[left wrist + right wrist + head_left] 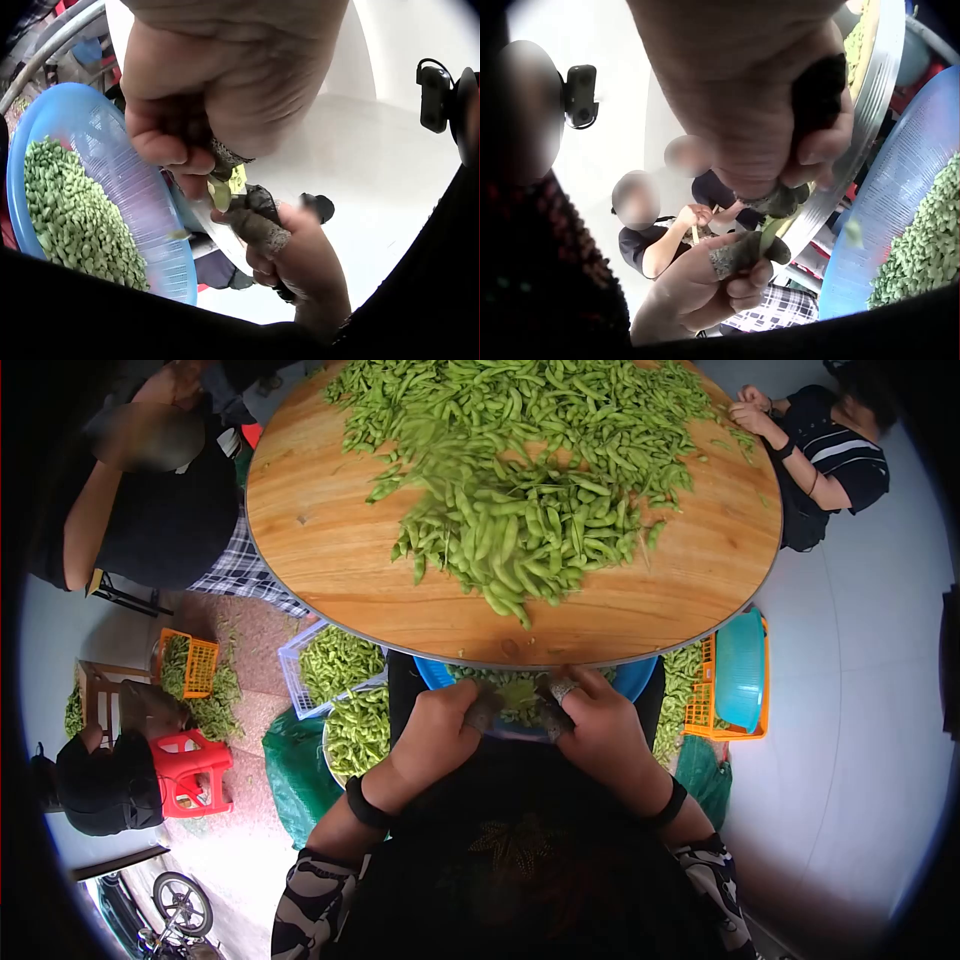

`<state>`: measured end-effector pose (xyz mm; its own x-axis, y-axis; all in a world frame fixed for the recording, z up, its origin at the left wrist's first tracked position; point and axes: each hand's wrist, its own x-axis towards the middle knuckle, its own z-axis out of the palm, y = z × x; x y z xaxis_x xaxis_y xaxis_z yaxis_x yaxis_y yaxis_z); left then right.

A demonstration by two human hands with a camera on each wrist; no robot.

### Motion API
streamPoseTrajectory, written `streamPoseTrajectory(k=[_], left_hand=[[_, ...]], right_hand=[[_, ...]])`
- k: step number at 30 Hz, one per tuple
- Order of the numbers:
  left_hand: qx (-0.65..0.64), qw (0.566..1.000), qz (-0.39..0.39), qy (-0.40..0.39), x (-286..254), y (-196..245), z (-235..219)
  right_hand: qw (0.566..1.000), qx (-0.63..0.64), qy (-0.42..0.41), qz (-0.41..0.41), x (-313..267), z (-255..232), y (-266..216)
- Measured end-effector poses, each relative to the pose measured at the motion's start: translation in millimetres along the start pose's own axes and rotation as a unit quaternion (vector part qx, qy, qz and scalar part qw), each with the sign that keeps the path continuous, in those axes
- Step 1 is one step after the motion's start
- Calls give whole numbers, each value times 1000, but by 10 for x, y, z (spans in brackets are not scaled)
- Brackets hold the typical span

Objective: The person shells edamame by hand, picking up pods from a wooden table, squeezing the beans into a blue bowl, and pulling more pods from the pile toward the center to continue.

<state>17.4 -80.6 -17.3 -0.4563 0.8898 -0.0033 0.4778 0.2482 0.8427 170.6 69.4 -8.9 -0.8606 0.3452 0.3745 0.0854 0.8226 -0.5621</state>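
Note:
Both hands meet over my lap at the near edge of the round wooden table (320,550). My left hand (430,725) and my right hand (605,725) pinch one green soybean pod (220,193) between fingers and thumbs. Grey wrappings cover the thumbs, including the left thumb (735,256). Below the hands is a blue colander (150,202) holding a heap of shelled green beans (79,217). Beside the hands, a small green piece (853,232) shows blurred over the colander. On the tabletop, a large pile of soybean pods (510,535) reaches toward me.
A lilac crate (293,670) of pods and a green sack (290,765) stand at left. At right is an orange crate (762,690) with a teal basket (740,670). People sit at both table sides. A red stool (195,770) stands further left.

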Motion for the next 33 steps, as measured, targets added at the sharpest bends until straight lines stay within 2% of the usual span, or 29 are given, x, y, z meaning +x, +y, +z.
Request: streamPoseTrajectory(k=[2,4,5,7,8,9,10,11,12,13,15,16,17,18,19,20,21,22,24,26,27,29,30,31,33], left_hand=[[39,999,-4,14,6,62,-15],[54,997,47,34,76,169,-1],[52,997,44,32,126,198,14],[-23,994,110,20,230,234,29],[-34,990,134,-8,280,109,39],[-35,991,131,-8,297,115,55],[-187,977,77,-64,318,131,80],[-333,935,22,-117,333,144,91],[-369,917,6,-152,334,160,76],[-371,916,4,-155,334,127,102],[-576,795,-57,-182,346,51,161],[-570,803,-73,-158,329,66,164],[-570,803,-70,-159,308,83,130],[-489,861,-70,-123,272,79,60],[-403,909,-69,-85,227,53,-17],[-358,929,-68,-61,155,-24,-102],[-324,944,-54,-24,80,-64,-186],[-289,956,-41,12,1,-110,-282],[-201,973,-76,80,-171,-326,-503],[4,977,-106,185,-309,-541,-714],[142,958,-117,220,-360,-643,-834],[274,916,-156,247,-432,-786,-988],[311,893,-211,250,-410,-726,-1000],[312,891,-213,253,-376,-718,-980],[427,847,-83,307,-262,-703,-877]], right_hand=[[1000,-10,7,12,28,-9,31],[999,1,6,39,67,-18,51],[999,2,3,42,93,21,95],[983,160,12,89,130,144,202],[961,259,45,85,165,189,219],[961,260,43,86,168,153,240],[877,438,-41,192,167,77,266],[744,591,-122,286,170,13,277],[707,634,-130,285,159,-29,263],[707,633,-128,288,146,-52,281],[608,719,-147,303,135,-92,312],[610,718,-145,303,122,-60,323],[749,579,-130,295,87,16,326],[858,419,-111,275,66,62,314],[859,418,-112,273,71,47,283],[935,289,-88,185,85,14,243],[982,151,-62,93,100,-5,206],[988,120,-2,94,132,21,150],[992,88,16,90,205,133,215],[996,10,48,75,340,273,289],[996,12,48,72,409,315,305],[992,-99,42,61,511,375,308],[992,-103,43,65,538,372,295],[992,-102,43,62,540,375,303],[994,-19,32,102,512,352,352]])
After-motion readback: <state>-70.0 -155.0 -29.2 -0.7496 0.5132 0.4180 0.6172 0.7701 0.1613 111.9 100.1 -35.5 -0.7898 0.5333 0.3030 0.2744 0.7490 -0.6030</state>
